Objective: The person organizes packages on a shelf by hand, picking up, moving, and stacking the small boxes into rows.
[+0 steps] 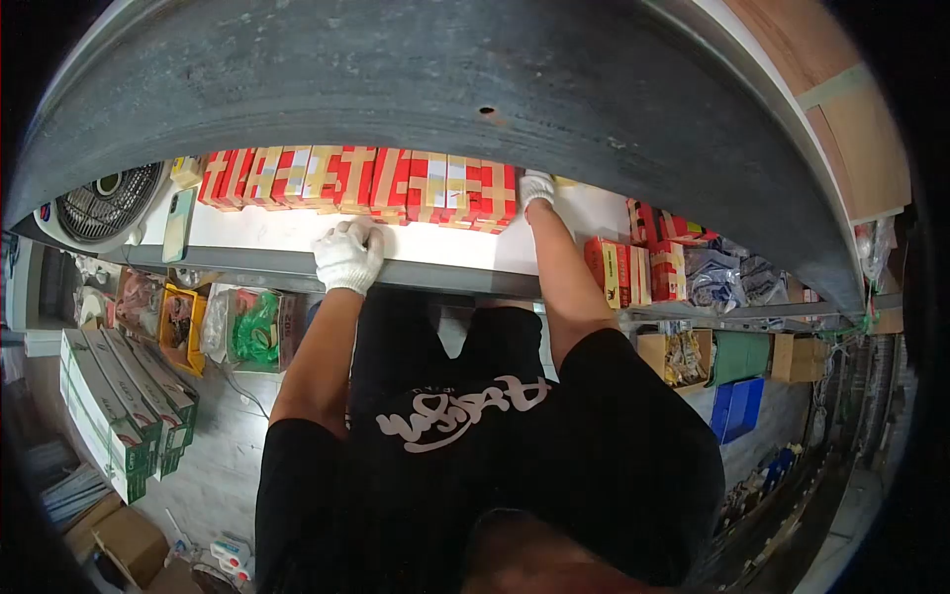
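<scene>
A long row of red boxes (391, 183) bound with tan tape stands packed on the white shelf (272, 226). My left hand (348, 255), in a white knit glove, rests at the shelf's front edge just below the row. Its fingers are bent, the thumb stands apart, and I see nothing held. At the right end of the row is my right hand (536, 188), gloved too, beside the last box and seemingly against its side. The dark overhead beam (465, 89) and the angle hide most of its fingers.
A phone (178, 226) and a fan (104, 203) are at the shelf's left. More red-and-yellow boxes (618, 272) and plastic-wrapped packs (714, 277) sit at right. Below are green-and-white cartons (124, 406), a yellow bin (181, 327) and a blue bin (737, 411).
</scene>
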The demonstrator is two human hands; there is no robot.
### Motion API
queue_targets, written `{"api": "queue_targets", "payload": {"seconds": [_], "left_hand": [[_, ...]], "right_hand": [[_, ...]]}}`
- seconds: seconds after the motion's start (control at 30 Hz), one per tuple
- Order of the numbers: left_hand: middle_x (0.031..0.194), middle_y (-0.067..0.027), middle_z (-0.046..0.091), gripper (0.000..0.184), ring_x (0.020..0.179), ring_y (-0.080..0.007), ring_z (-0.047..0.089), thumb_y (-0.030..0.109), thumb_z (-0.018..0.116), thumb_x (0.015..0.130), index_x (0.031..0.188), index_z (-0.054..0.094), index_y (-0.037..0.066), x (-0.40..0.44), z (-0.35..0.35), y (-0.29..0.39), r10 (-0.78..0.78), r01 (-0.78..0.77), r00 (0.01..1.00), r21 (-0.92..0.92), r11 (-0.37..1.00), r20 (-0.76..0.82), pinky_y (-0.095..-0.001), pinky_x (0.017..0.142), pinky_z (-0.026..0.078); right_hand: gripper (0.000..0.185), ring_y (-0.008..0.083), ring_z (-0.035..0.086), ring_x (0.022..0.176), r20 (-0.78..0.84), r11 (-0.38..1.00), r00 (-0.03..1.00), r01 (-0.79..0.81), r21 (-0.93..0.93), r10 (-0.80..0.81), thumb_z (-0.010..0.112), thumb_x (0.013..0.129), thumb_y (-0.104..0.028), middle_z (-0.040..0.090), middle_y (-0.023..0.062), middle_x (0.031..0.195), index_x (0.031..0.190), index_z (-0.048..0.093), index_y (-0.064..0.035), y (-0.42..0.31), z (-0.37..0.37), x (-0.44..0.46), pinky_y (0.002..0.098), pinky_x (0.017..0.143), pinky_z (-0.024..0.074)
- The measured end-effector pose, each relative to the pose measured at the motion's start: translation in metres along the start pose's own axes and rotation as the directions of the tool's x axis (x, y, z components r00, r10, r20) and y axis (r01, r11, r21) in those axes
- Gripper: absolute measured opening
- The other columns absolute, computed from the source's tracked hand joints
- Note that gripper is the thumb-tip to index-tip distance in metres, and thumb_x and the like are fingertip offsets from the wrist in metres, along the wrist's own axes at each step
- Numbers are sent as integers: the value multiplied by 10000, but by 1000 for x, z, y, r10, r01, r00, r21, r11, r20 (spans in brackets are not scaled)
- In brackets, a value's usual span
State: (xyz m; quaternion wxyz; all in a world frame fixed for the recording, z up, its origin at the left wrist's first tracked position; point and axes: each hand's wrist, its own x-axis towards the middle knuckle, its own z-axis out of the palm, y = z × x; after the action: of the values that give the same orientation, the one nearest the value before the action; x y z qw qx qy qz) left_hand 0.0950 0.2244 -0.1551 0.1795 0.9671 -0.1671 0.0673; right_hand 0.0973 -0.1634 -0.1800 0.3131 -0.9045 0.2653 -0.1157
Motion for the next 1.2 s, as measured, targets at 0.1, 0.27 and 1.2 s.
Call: {"api": "queue_targets", "payload": {"seconds": [0.1,0.27,1.2], "left_hand": [[972,-105,757,270,928,-323,720,406,622,930,988,778,193,-2,-2,1,14,-15,1000,-15,1000,-24,-502,904,498],[973,-106,758,281,938,-319,722,412,623,929,990,777,185,0,1,1,6,-6,999,-2,1000,-34,-497,913,497],[957,-143,768,315,926,-348,731,409,629,938,1070,793,175,-2,-8,4,27,-27,999,12,1000,-40,-495,889,532]], "right_hand": [[644,340,228,1620,-61,980,991,105,-170,-117,374,1108,-432,242,131,1763,1662,347,-105,67,30,54,424,1333,170],[624,350,274,1598,-91,949,983,130,-288,-162,385,1089,-384,303,139,1733,1644,387,-98,59,7,65,432,1319,194],[735,297,546,1373,170,950,948,232,208,-268,919,768,-233,568,157,1495,1415,610,-72,-6,-18,-106,445,1216,383]]}}
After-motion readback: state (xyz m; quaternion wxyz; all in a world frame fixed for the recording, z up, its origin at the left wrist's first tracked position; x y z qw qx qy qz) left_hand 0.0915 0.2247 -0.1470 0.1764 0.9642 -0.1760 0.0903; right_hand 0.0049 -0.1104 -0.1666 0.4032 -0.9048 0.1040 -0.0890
